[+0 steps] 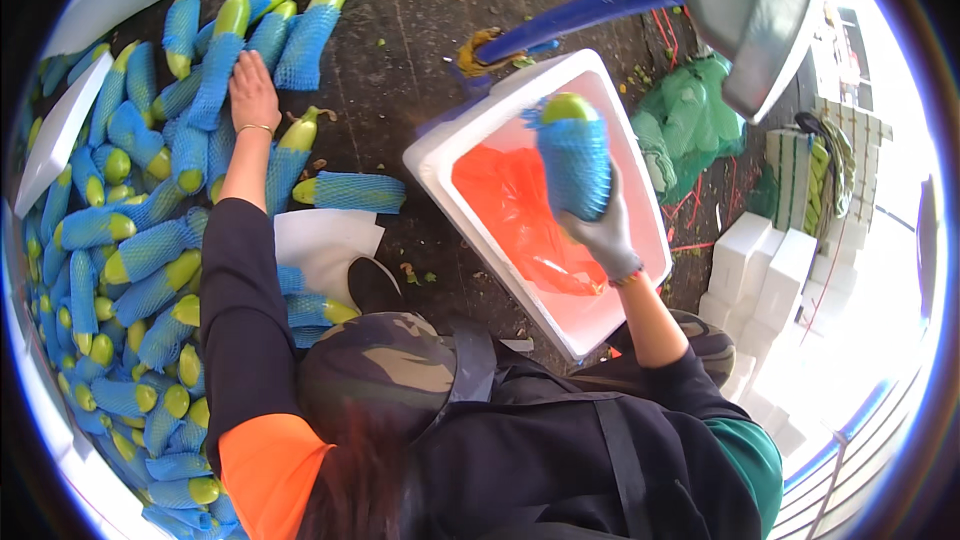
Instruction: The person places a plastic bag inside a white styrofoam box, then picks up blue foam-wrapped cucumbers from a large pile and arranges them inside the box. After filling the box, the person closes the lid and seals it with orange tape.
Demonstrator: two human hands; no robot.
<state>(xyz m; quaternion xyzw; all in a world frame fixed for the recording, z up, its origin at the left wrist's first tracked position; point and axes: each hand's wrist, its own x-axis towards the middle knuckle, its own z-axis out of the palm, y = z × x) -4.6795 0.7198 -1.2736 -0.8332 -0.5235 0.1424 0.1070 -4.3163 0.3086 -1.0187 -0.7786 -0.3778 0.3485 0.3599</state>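
Note:
My right hand (602, 233), in a grey glove, is closed round the lower end of a zucchini (573, 162) in a blue foam net. It holds the zucchini upright above a white foam box (560, 335), whose inside is lined with a red plastic bag (505, 210). At the left, my bare left hand (254, 100) reaches onto the pile with its fingers stretched out. They lie against another netted zucchini (213, 80), and the thumb is hard to make out. A loose netted zucchini (350, 192) lies between the pile and the box.
Many netted zucchinis (150, 250) fill the left side, bordered by white foam panels (65, 135). Beyond the box are a blue bar (580, 12) and a grey metal part (750, 20). Green netting (690, 120) lies right of the box, with white foam blocks (765, 265) nearer me.

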